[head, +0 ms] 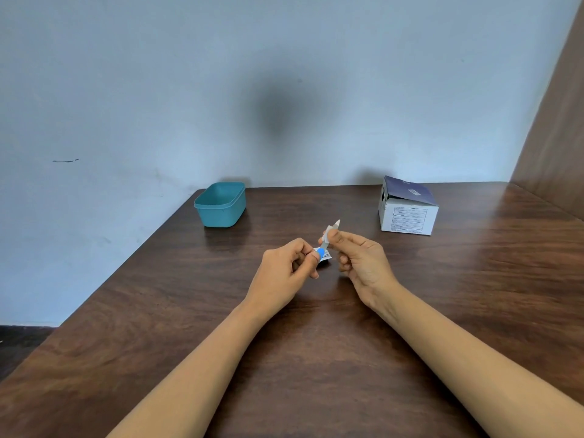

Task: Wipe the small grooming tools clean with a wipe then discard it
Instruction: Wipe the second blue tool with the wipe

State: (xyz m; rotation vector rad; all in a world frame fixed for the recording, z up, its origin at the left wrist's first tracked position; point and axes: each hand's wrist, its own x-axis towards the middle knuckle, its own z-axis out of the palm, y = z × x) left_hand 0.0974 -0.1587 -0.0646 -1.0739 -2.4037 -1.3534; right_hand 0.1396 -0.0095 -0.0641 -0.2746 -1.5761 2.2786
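A small grooming tool [335, 225] with a blue end [320, 252] and a pale pointed tip is held above the table's middle. My left hand [289, 271] pinches its blue end. My right hand [360, 260] pinches a white wipe [327, 235] wrapped around the tool's shaft, below the tip. A small white packet [325, 257] lies on the table just under the tool, partly hidden by my left fingers.
A teal plastic tub [220, 205] stands at the table's back left corner. A white and dark blue cardboard box [407, 207], its lid ajar, sits at the back right. The dark wooden table [316, 343] ends at a blue wall; a wooden panel [556, 137] rises on the right.
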